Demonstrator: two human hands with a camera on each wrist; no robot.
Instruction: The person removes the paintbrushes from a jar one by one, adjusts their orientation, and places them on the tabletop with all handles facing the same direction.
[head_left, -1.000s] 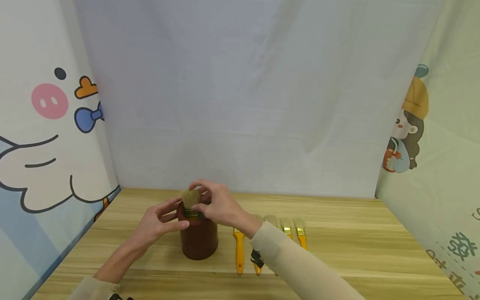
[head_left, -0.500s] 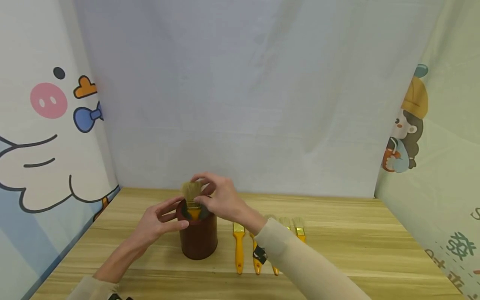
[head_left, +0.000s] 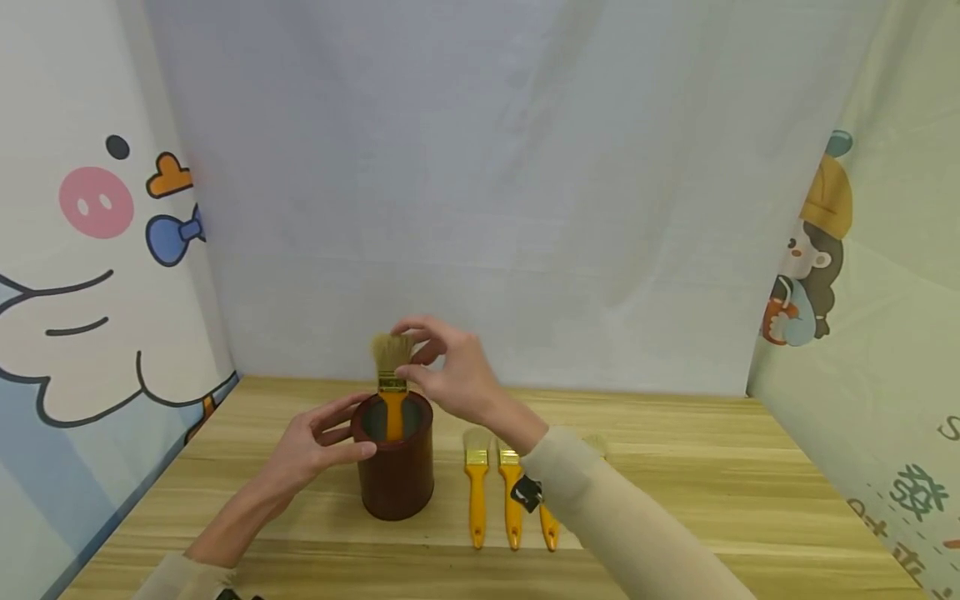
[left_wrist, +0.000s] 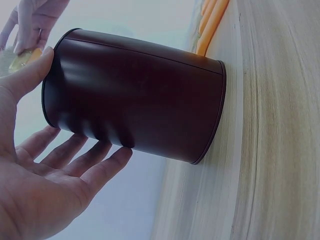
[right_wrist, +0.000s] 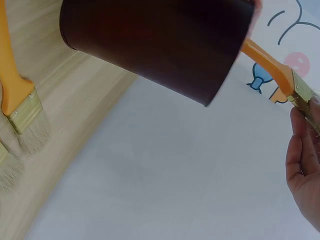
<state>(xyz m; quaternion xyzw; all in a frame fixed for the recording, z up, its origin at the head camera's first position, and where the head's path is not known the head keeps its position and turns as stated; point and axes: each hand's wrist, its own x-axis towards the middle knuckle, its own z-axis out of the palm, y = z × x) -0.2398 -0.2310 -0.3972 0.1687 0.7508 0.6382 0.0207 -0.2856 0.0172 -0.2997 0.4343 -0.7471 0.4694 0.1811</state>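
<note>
A dark reddish-brown cylindrical can (head_left: 396, 479) stands upright on the table, its top open. My left hand (head_left: 303, 454) holds it round the upper side, thumb near the rim and fingers against the wall, as the left wrist view shows of the can (left_wrist: 140, 95). Above the opening, my right hand (head_left: 465, 375) pinches a paintbrush (head_left: 393, 408) near its metal ferrule. Its bristles point up, and the lower end of its orange handle is inside the can. In the right wrist view the brush (right_wrist: 272, 65) leans out past the can's rim.
Several more orange-handled paintbrushes lie in a row right of the can, among them one brush (head_left: 477, 492) and another brush (head_left: 512, 500). My right forearm covers part of the row. A pale cloth (head_left: 480, 208) hangs behind the wood-grain table (head_left: 675, 467).
My right hand has risen with the paintbrush, drawing it partly up out of the can, so more of the handle shows. The left hand has stayed on the can.
</note>
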